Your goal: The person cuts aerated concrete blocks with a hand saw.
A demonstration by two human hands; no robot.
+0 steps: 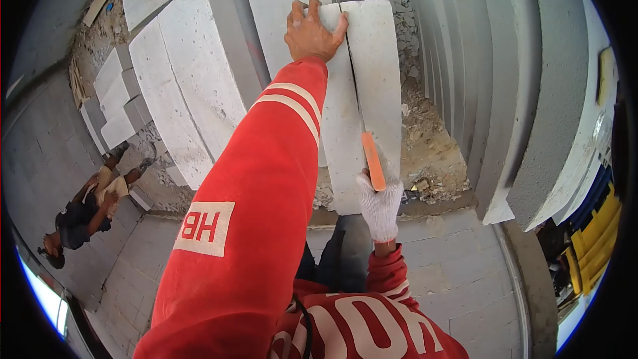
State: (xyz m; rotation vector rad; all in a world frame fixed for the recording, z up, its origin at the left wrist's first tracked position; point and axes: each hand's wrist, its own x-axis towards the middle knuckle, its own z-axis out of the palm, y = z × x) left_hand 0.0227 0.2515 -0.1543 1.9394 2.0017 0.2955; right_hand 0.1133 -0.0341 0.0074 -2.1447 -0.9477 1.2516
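My bare left hand [310, 34] presses on the far end of a pale grey block [335, 80], its fingers spread over the top edge and its thumb beside a dark gap. Another narrow block [377, 73] lies along the right side of that gap. In my gloved right hand [381, 207] is the orange handle of a tool [373, 161], held near the close end of the blocks. The tool's thin blade runs away from me into the gap, and most of it is hidden there. The glove is white and knitted.
More grey blocks [193, 66] lean at the left, and a row of upright slabs [495, 60] stands at the right. Rubble [432, 139] covers the ground between them. Another person [90, 206] is at the far left. Yellow objects [595, 233] are at the right edge.
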